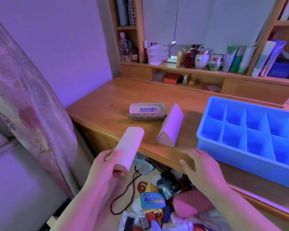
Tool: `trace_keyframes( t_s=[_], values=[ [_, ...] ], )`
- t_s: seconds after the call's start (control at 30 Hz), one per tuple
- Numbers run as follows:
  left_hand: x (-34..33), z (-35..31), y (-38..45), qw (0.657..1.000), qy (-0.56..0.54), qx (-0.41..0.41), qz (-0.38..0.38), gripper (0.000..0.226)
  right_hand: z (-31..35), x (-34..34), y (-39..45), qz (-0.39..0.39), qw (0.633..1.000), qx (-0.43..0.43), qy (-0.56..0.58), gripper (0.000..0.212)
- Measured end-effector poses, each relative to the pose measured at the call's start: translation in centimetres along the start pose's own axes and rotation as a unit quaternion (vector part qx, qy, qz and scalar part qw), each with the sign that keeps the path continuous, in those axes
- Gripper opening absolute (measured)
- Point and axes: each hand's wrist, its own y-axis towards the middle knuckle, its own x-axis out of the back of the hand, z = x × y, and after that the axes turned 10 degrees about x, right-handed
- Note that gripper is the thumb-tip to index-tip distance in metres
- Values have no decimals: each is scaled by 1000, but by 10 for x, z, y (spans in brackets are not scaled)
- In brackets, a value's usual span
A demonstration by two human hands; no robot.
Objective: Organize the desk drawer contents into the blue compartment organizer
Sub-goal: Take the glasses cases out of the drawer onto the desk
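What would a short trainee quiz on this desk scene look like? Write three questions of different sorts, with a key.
1. True or false: the blue organizer already holds items.
2. Which hand grips the pink case? A) left hand B) right hand
3. Fill in: the triangular box lies on the ____.

Key: 1 false, every visible compartment is empty; 2 A; 3 desk.

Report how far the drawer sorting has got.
Done: two cases and a triangular box lie on the desk; the blue organizer looks empty. In hand: the left hand holds a pale case; right hand open. Left: the cluttered drawer.
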Motion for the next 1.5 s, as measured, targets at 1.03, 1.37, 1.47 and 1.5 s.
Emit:
trace_keyframes(
  t_s=[1.03, 1.37, 1.47, 1.5],
  values=[
    [56, 118, 33, 750, 650, -31, -117, 57, -67, -24, -97, 315, 942, -44, -103, 91],
    [62, 122, 18, 787, 605, 46, -111, 70, -48, -17, -109, 275, 934, 22, -226, 67],
    [59, 123, 11, 829, 554, 19, -73, 55, -37, -6, -119, 186, 947, 95, -243, 79],
    [59, 124, 7, 835, 545, -21, -73, 51, -33, -3, -121, 138, 955, 120, -233, 82]
  ],
)
